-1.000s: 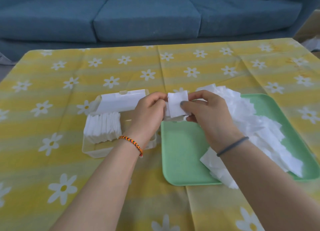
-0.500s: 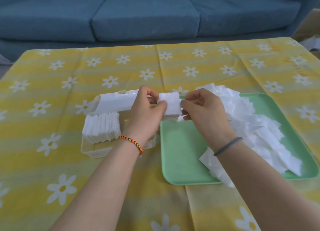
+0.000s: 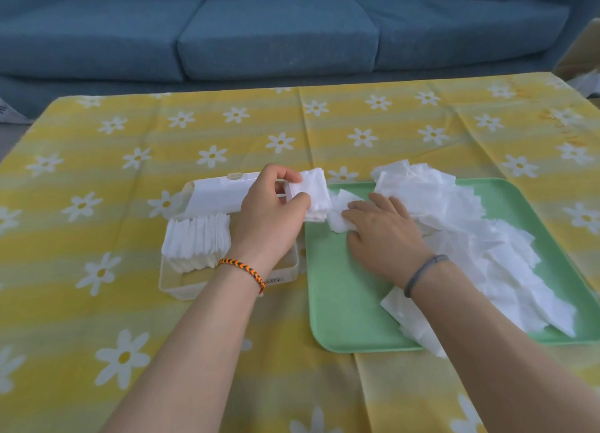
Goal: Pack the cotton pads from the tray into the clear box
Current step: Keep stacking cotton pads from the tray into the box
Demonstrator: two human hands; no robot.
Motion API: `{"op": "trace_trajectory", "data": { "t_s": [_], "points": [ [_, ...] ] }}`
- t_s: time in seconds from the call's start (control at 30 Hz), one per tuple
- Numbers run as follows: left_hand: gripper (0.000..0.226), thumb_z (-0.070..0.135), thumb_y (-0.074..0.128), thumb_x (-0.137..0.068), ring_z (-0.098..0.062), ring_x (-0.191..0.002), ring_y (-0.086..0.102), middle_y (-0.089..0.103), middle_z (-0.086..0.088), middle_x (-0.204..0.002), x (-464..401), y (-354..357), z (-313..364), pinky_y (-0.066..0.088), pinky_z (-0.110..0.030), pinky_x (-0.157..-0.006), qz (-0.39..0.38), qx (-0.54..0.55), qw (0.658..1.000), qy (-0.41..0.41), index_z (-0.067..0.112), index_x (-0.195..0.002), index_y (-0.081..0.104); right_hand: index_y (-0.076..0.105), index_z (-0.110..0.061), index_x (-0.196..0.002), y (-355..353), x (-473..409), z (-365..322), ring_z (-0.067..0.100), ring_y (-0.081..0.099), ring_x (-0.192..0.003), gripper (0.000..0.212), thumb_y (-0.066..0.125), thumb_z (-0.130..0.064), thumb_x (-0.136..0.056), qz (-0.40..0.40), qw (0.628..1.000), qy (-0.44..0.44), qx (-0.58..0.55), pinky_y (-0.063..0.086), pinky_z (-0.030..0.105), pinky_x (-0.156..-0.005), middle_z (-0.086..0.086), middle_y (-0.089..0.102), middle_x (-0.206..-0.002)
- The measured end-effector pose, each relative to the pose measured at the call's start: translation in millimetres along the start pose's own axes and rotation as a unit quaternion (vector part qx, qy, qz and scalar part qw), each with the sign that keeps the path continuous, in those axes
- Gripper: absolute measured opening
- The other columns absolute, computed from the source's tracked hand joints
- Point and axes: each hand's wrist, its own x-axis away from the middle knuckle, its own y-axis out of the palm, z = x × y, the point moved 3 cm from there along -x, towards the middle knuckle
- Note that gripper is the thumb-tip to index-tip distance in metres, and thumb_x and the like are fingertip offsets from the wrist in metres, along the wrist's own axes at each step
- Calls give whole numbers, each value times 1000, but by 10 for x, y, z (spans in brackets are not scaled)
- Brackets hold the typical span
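A small stack of cotton pads (image 3: 313, 195) sits pinched between the thumb and fingers of the left hand (image 3: 271, 218), held on edge just above the gap between the clear box (image 3: 181, 288) and the green tray (image 3: 341, 302), its flat faces turned toward the camera and away. Inside the box a row of pads (image 3: 198, 241) stands on edge, running left to right along the box's long axis; the left wrist hides the box's right half. The open lid (image 3: 220, 194) stands up behind it. The right hand (image 3: 381, 234) lies flat with its fingers spread on loose pads (image 3: 339, 223) at the tray's far left corner. A big loose heap of pads (image 3: 487, 247) covers the tray's right side, partly hidden by the right forearm. Everything rests on a desk under a yellow daisy cloth (image 3: 97, 335), with a blue sofa (image 3: 276, 33) behind it.
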Motion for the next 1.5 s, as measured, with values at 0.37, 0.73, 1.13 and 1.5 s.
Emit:
{"op": "trace_trajectory", "data": {
  "t_s": [0.37, 0.73, 1.13, 1.5],
  "points": [
    [37, 3, 52, -85, -10, -61, 51, 68, 6, -93, 25, 11, -2, 40, -29, -63, -21, -11, 1000, 5, 36, -100, 61, 68, -14, -112, -29, -24, 16, 28, 53, -116, 31, 55, -11, -84, 118, 992, -14, -34, 31, 35, -103, 3, 66, -119],
    [39, 0, 49, -87, -8, -77, 58, 65, 12, -102, 38, 52, 27, 49, -30, -77, -31, 22, 999, 10, 30, -105, 65, 54, -9, -89, -643, 100, -111, 18, 58, -65, 24, 68, 9, -81, 101, 610, 149, -771, 57, 27, -68, 9, 56, -70],
    [19, 21, 62, -86, -14, -98, 69, 74, 9, -101, 77, 96, 66, 55, -43, -93, -34, 42, 998, -11, 30, -102, 68, 56, -4, -87, -504, 89, -210, 26, 69, -63, 20, 71, 7, -78, 117, 745, 174, -633, 62, 34, -63, 15, 60, -73],
    [22, 6, 56, -92, -4, -56, 51, 69, -2, -104, 32, 21, 14, 40, -16, -52, -1, 22, 1000, 11, 26, -102, 54, 65, -10, -90, -484, 27, -59, 14, 66, -64, 4, 62, -9, -89, 89, 784, 172, -590, 54, 31, -65, 5, 71, -81]
  ]
}}
